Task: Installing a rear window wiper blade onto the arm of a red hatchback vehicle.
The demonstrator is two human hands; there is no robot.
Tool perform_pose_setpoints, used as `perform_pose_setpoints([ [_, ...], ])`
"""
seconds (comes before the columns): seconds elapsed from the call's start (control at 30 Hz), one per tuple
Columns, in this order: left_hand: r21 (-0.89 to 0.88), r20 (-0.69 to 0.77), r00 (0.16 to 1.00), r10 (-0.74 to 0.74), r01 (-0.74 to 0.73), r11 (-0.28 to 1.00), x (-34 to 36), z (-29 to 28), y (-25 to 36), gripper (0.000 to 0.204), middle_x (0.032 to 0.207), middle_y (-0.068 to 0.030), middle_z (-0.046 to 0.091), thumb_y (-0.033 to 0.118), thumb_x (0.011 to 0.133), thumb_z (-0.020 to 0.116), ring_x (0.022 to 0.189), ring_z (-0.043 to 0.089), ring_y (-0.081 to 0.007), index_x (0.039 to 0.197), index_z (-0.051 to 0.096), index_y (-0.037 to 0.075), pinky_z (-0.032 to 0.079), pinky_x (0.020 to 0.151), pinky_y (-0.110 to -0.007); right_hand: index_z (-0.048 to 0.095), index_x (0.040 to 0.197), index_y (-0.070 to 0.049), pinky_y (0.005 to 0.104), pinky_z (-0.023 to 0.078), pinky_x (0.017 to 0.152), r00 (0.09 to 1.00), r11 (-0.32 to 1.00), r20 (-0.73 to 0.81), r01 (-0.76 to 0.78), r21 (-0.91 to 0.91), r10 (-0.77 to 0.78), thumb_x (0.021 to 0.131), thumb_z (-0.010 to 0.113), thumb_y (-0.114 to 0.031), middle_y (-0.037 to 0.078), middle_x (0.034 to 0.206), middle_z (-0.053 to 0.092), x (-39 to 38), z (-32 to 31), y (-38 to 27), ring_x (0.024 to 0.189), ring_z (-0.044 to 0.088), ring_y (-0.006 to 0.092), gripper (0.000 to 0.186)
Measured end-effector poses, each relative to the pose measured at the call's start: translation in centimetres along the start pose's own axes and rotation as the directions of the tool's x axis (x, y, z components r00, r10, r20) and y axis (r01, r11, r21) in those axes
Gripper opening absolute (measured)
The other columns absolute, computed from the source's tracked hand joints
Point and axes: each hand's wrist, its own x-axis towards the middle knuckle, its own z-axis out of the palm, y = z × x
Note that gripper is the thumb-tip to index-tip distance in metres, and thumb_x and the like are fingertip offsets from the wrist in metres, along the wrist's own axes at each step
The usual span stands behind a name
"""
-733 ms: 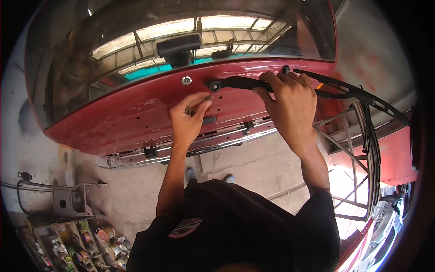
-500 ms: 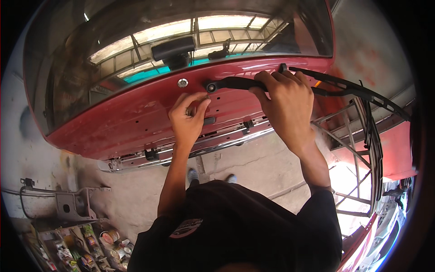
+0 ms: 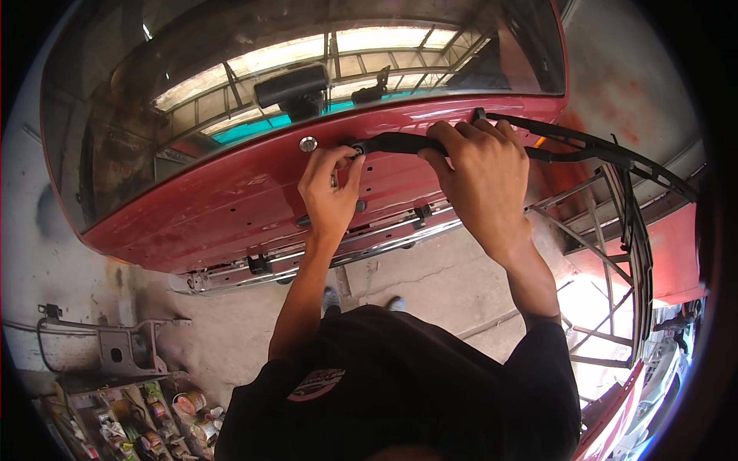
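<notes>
A red tailgate [image 3: 192, 215] with a dark glass window [image 3: 123, 115] fills the upper middle of the view. A black wiper arm [image 3: 392, 143] runs from a round pivot near a silver lock cylinder [image 3: 307, 143] toward the right, carrying a long blade [image 3: 646, 167]. My left hand [image 3: 329, 196] has thumb and forefinger pinched on a small metal nut [image 3: 355, 154] at that pivot, partly hidden by the fingertips. My right hand [image 3: 484, 184] is wrapped over the wiper arm to the right of the pivot.
At lower left a metal bracket [image 3: 123, 349] stands by a rack of assorted cans and containers [image 3: 154, 422]. A metal frame [image 3: 615, 269] stands at right beside a red panel [image 3: 669, 253]. My feet show on the concrete floor [image 3: 423, 292] below the bumper [image 3: 307, 261].
My left hand has moved up and right, bringing the small nut from below and left of the pivot onto it. My right hand stays on the wiper arm.
</notes>
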Motion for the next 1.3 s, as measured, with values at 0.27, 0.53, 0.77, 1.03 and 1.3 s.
perform_pose_setpoints([
  [0.27,0.036,0.038,0.997,0.067,-0.069,0.997,0.28,-0.14,0.27,0.022,0.072,-0.0012,0.057,-0.006,0.075,0.074,0.054,0.042,-0.0049,0.094,0.070,0.005,0.029,0.045,-0.023,0.066,0.085,-0.011,0.0373,0.044,0.073,1.000,1.000,0.001,0.000,0.004,0.000,0.075,0.074,-0.025,0.004,0.071,0.066,0.14,-0.13,-0.02,0.073,0.063,0.0234,0.018],
  [0.53,0.073,0.076,0.995,0.061,-0.067,0.995,0.20,-0.60,0.46,0.021,0.076,-0.0018,0.061,-0.006,0.077,0.072,0.051,0.042,-0.0056,0.096,0.070,0.005,0.031,0.045,-0.024,0.063,0.081,-0.008,0.0370,0.045,0.075,1.000,0.999,0.008,0.007,0.049,-0.007,0.076,0.072,-0.018,0.010,0.070,0.065,0.14,-0.26,-0.09,0.074,0.065,0.0258,0.014],
  [0.77,0.051,0.054,0.988,0.143,-0.146,0.988,0.07,-0.31,-0.25,0.024,0.077,-0.0030,0.061,-0.006,0.079,0.069,0.052,0.042,-0.0064,0.100,0.071,0.005,0.032,0.046,-0.024,0.063,0.080,-0.008,0.0371,0.046,0.074,1.000,0.999,0.009,0.014,0.040,-0.015,0.077,0.072,-0.018,0.010,0.069,0.065,0.17,-0.25,-0.04,0.072,0.065,0.0268,0.014],
  [1.03,0.052,0.093,0.995,0.042,-0.046,0.998,0.19,-0.56,0.51,0.024,0.075,-0.0020,0.059,-0.004,0.077,0.072,0.055,0.042,-0.0057,0.099,0.071,0.005,0.032,0.047,-0.023,0.066,0.085,-0.011,0.0372,0.044,0.072,1.000,1.000,0.006,0.003,0.012,-0.004,0.076,0.074,-0.025,0.004,0.070,0.066,0.16,-0.06,0.07,0.072,0.063,0.0238,0.019],
  [1.3,0.036,0.043,0.998,0.052,-0.054,0.998,0.23,-0.22,0.02,0.022,0.074,-0.0009,0.059,-0.003,0.076,0.074,0.053,0.040,-0.0063,0.096,0.071,0.006,0.030,0.046,-0.023,0.066,0.084,-0.011,0.0373,0.044,0.073,1.000,1.000,-0.002,-0.001,0.019,0.001,0.076,0.074,-0.025,0.004,0.070,0.066,0.12,-0.04,0.08,0.071,0.063,0.0234,0.018],
])
